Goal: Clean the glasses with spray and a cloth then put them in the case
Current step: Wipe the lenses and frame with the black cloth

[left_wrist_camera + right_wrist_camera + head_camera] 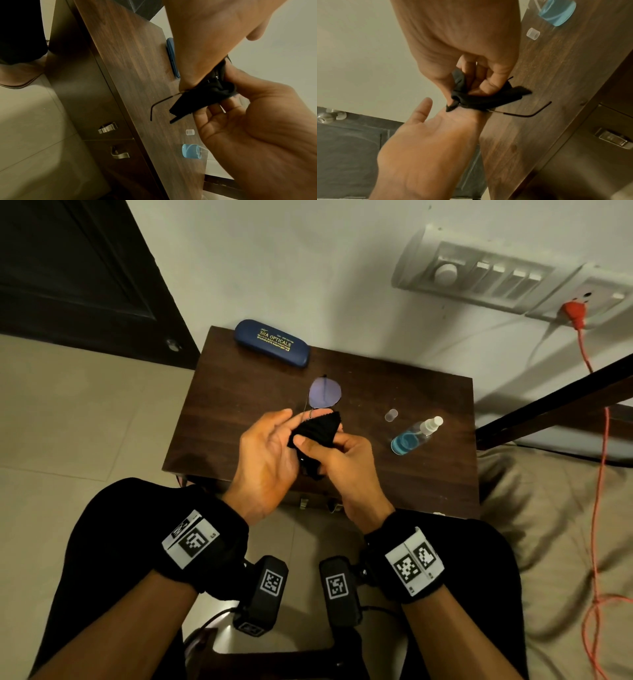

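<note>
The glasses (325, 395), thin-framed with a purple-tinted lens, are held above the dark wooden table (233, 405). My left hand (291, 422) holds them by the frame near the bridge, palm turned inward. My right hand (310, 444) pinches a black cloth (317, 433) folded over the nearer lens, which is hidden. In the wrist views both temple tips (153, 108) (530, 115) stick out below the cloth (197, 100) (481, 100). The blue case (272, 342) lies closed at the table's far left corner. The spray bottle (414, 434) with blue liquid lies at the right.
A small clear cap (391, 415) stands beside the bottle. The table has drawer handles (108, 128) on its front. A switch panel (479, 273) and an orange cable (597, 474) are on the wall at the right. A dark door (75, 268) is at the left.
</note>
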